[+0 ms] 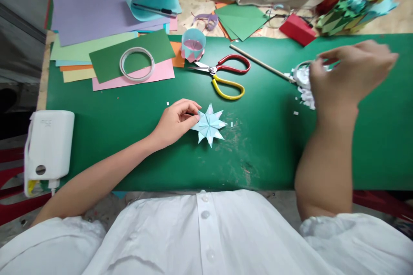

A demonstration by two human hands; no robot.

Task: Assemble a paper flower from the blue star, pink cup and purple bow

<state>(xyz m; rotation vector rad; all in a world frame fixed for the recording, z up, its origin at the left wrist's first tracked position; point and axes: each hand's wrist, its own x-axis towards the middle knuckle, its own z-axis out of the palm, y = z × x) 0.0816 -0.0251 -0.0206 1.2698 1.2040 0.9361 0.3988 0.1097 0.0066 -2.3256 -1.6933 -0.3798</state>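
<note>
My left hand pinches one point of a light blue folded paper star between thumb and fingers. The star lies face up near the middle of the green mat, its pleats meeting at the centre. Over at the right, my right hand is raised and blurred, above a heap of white paper scraps. Its fingertips are too smeared to show whether they hold anything. Beside that heap, a white tape ring is partly covered by the hand. A thin wooden stick slants down to the scraps.
Scissors with red and yellow handles lie beyond the star. Behind them stands a blue and pink paper cup shape. A tape roll rests on coloured paper strips at left. A white power bank sits at the mat's left edge.
</note>
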